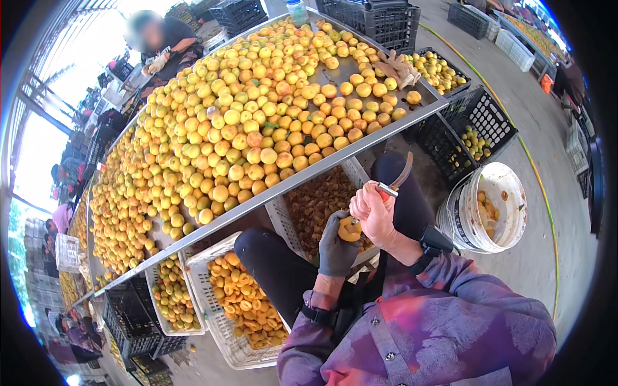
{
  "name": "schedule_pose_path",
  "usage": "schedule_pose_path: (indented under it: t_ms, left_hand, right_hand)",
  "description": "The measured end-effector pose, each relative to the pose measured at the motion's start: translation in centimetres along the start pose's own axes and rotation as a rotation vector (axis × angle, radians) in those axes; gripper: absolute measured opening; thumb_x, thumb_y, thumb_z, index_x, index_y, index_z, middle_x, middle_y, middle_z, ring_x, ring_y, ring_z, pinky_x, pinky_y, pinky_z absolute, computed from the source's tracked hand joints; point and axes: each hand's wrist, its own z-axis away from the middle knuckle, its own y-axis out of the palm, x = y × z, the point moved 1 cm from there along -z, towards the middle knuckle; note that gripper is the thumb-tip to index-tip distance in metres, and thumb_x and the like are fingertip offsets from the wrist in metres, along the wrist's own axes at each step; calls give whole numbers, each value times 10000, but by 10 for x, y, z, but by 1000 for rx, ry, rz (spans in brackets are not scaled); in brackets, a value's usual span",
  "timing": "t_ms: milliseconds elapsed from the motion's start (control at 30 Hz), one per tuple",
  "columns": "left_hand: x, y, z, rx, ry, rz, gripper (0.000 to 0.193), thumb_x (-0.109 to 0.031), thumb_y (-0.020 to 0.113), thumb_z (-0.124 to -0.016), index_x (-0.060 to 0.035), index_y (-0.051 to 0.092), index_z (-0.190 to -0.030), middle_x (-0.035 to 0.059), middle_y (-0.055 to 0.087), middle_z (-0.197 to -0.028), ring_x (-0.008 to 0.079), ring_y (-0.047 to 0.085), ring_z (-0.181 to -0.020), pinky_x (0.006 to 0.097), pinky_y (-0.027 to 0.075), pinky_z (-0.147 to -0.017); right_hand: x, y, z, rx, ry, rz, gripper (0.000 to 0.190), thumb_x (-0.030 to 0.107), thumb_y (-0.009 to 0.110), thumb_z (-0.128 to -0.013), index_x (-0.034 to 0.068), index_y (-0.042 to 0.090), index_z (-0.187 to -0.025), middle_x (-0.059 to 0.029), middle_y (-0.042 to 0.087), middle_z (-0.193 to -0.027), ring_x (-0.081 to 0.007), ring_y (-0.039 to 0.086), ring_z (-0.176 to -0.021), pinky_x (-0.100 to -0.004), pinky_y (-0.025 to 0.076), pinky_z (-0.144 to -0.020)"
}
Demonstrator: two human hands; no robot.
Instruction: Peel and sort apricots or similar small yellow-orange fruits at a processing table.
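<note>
In a grey glove, my left hand [338, 251] holds an apricot half [349, 229], its orange cut face and hollow turned up. My bare right hand [374, 212] is closed around the red handle of a curved knife [401, 171], whose hooked blade points up and away from me. Both hands are close together above my lap. Below them, between my knees, is a white crate [285, 219] full of brown apricot pits [318, 202]. Whole apricots [231, 130] cover much of the metal table [270, 195] before me.
Left of my knee, a white crate [203, 289] holds halved apricots [246, 304]; a smaller one [169, 328] holds whole fruit. At right stand a white bucket [456, 212] with fruit scraps and black crates [442, 144]. Gloves [398, 70] lie on the table. A person [169, 46] sits across.
</note>
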Motion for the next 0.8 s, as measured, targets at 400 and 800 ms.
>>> schedule_pose_path:
  t_ms: [400, 800]
  left_hand:
    - [9, -6, 4, 18, 199, -547, 268, -120, 629, -808, -7, 531, -1030, 99, 579, -941, 200, 562, -836, 299, 457, -765]
    - [-5, 3, 4, -159, 235, -307, 240, -204, 399, -966, -7, 518, -1037, 49, 560, -977, 142, 544, -913, 280, 441, -824]
  right_hand:
    - [-20, -7, 23, 199, -56, 355, 294, 76, 463, -912, 93, 308, -662, 44, 370, -582, -26, 320, -530, -213, 251, -473]
    - [-20, 6, 16, 217, -107, 338, 306, 54, 461, -913, 98, 288, -664, 33, 362, -583, -36, 333, -539, -213, 268, -495]
